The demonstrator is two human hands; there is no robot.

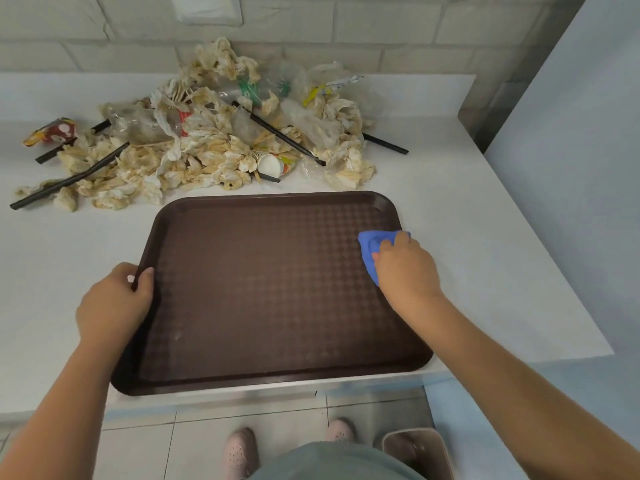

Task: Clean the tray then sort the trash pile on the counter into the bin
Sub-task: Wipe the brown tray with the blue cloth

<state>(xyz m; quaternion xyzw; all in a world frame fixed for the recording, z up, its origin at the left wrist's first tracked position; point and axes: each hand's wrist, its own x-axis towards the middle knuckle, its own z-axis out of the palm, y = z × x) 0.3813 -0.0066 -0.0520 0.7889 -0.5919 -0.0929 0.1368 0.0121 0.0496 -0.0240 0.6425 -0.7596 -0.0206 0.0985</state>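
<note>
**While we wipe the tray (270, 384), the trash pile (214, 143) waits**

As our left hand (114, 303) curls its fingers and thumb over the tray's left rim to steady it, our right hand (405, 268) grips a bunched blue cloth (370, 247) and presses it onto the tray's right side, near its upper right corner. The brown tray lies flat on the white counter (52, 258) in the middle of the frame, its near edge at the counter's front.

We judge the cleaning step to be in hand and the sorting not yet begun. The pile sits in the upper left and centre of the frame, just beyond the tray's far edge. It holds stained crumpled napkins, black straws (69, 181), clear plastic bags and a paper cup (270, 166) on its side. The bin (391, 441) stands on the floor at the lower right, partly hidden by our right arm.

Faint pale marks show on the tray's lower left. So the next move likely calls for drawing the cloth leftward across the surface under steady pressure while the left hand holds the rim.
</note>
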